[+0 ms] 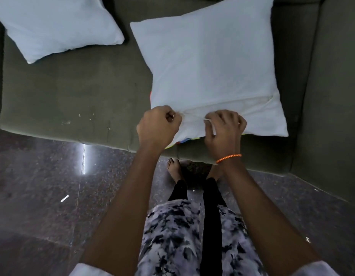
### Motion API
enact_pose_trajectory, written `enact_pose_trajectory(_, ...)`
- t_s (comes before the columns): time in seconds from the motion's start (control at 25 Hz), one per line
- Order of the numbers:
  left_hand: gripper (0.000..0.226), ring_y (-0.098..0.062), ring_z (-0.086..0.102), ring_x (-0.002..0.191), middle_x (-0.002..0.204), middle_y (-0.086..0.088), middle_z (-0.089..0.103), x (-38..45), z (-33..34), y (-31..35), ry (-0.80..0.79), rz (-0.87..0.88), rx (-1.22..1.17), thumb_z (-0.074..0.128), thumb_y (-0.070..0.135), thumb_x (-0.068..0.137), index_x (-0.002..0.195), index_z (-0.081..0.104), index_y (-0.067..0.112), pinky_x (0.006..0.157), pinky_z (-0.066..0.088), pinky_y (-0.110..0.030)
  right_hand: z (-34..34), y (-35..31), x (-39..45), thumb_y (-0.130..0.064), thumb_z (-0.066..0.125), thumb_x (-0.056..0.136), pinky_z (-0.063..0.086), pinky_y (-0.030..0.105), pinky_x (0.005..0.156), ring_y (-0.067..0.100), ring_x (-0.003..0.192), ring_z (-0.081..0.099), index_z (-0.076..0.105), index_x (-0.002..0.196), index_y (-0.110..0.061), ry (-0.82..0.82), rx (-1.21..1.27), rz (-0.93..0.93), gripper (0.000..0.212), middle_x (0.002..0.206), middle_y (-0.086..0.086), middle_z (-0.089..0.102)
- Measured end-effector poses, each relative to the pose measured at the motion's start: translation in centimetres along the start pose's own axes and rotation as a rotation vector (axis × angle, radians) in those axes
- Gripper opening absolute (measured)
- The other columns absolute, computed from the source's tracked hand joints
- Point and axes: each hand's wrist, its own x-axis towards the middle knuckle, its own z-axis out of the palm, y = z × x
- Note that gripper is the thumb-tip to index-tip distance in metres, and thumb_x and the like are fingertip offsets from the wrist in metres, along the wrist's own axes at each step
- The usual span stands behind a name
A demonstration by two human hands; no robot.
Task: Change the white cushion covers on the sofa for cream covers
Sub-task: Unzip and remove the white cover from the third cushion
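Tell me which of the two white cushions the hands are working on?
The larger cushion at the sofa's right end; both hands grip its near edge. The other cushion lies untouched.

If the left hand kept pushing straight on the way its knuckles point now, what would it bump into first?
The left hand already pinches the near edge of the big white cushion, so going on it would press into that cushion first. Beyond it lies the sofa back, though depth is hard to judge.
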Motion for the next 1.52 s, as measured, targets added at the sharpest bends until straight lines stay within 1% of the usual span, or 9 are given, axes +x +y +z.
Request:
enact_pose_trajectory(0.28,0.022,-0.023,0.053,0.076,0.075,0.002,0.060,0.8,0.3,-7.0,0.051,-0.221,-0.061,0.056,0.036,0.086,0.085,0.068,0.018,0.065,0.037,-0.028,-0.1,0.2,-1.3,-0.013,0.068,0.075,0.022,0.026,0.087,0.022,0.084,0.060,0.067,0.076,-0.019,0.048,-0.031,0.057,0.006,0.081,-0.004,0.065)
enact_pose_trajectory(0.44,0.021,-0.021,0.056,0.088,0.091,0.000,0.060,1.1,2.3,-7.1,-0.023,-0.304,-0.449,0.055,0.033,0.089,0.094,0.058,0.013,0.074,0.042,-0.032,0.2,-1.9,-1.5,-0.019,0.060,0.077,0.035,0.031,0.087,0.018,0.074,0.060,0.068,0.073,-0.015,0.053,0.069,0.112,0.010,0.077,-0.002,0.066)
enact_pose_trajectory(0.52,0.037,-0.019,0.055,0.097,0.102,0.003,0.057,1.1,2.7,-6.3,-0.141,-0.412,-0.704,0.056,0.043,0.089,0.111,0.052,0.013,0.081,0.041,-0.031,0.2,-3.4,-1.0,-0.016,0.057,0.084,0.046,0.030,0.071,0.022,0.064,0.061,0.069,0.086,-0.011,-0.051,0.174,0.154,0.014,0.080,0.004,0.067)
enact_pose_trajectory(0.6,0.049,-0.017,0.056,0.100,0.107,0.003,0.056,0.9,3.2,-5.7,-0.238,-0.433,-0.778,0.060,0.044,0.087,0.123,0.047,0.014,0.084,0.044,-0.032,0.7,-4.4,-0.4,-0.013,0.056,0.086,0.045,0.030,0.063,0.031,0.075,0.063,0.061,0.114,-0.013,-0.195,0.114,0.224,0.029,0.101,0.010,0.063)
enact_pose_trajectory(0.72,0.048,-0.018,0.060,0.099,0.105,0.003,0.059,0.8,4.1,-5.8,-0.232,-0.367,-0.754,0.066,0.021,0.081,0.124,0.045,0.015,0.086,0.051,-0.034,2.1,-4.8,-0.9,-0.010,0.066,0.079,0.052,0.037,0.072,0.031,0.104,0.049,0.037,0.141,-0.023,-0.481,-0.186,0.108,0.070,0.134,0.014,0.036)
enact_pose_trajectory(0.92,0.031,-0.019,0.061,0.090,0.094,0.002,0.064,0.7,5.0,-6.1,-0.220,-0.288,-0.808,0.058,0.002,0.078,0.103,0.052,0.018,0.079,0.053,-0.032,3.7,-4.6,-0.7,-0.017,0.082,0.051,0.033,0.058,0.104,0.038,0.121,0.043,0.056,0.121,-0.027,-0.339,-0.658,-0.097,0.076,0.125,0.013,0.049)
enact_pose_trajectory(1.2,0.024,-0.018,0.055,0.084,0.092,0.001,0.058,1.5,5.0,-5.9,-0.049,-0.142,-0.747,0.051,-0.001,0.080,0.098,0.047,0.015,0.062,0.044,-0.015,1.2,-2.3,5.0,-0.020,0.049,0.072,0.036,0.066,0.095,0.038,0.104,0.058,0.069,0.107,-0.020,-0.225,-0.339,-0.272,0.041,0.105,0.013,0.068)
enact_pose_trajectory(1.4,0.036,-0.032,0.053,0.103,0.111,-0.011,0.056,2.4,6.0,-4.9,0.133,-0.007,-0.418,0.045,0.003,0.082,0.117,0.047,0.005,0.090,0.044,-0.046,-1.9,-2.3,9.6,-0.018,0.037,0.081,0.048,0.040,0.089,0.032,0.108,0.060,0.065,0.113,-0.020,-0.413,0.060,-0.119,0.042,0.113,0.005,0.069)
enact_pose_trajectory(1.52,0.043,-0.030,0.046,0.115,0.121,-0.011,0.050,3.7,5.6,-3.7,0.166,-0.069,-0.220,0.053,0.016,0.086,0.126,0.044,0.009,0.096,0.033,-0.044,-2.9,-2.0,11.1,-0.018,0.046,0.087,0.047,0.033,0.086,0.026,0.105,0.061,0.068,0.108,-0.022,-0.391,0.173,0.018,0.031,0.108,0.002,0.070)
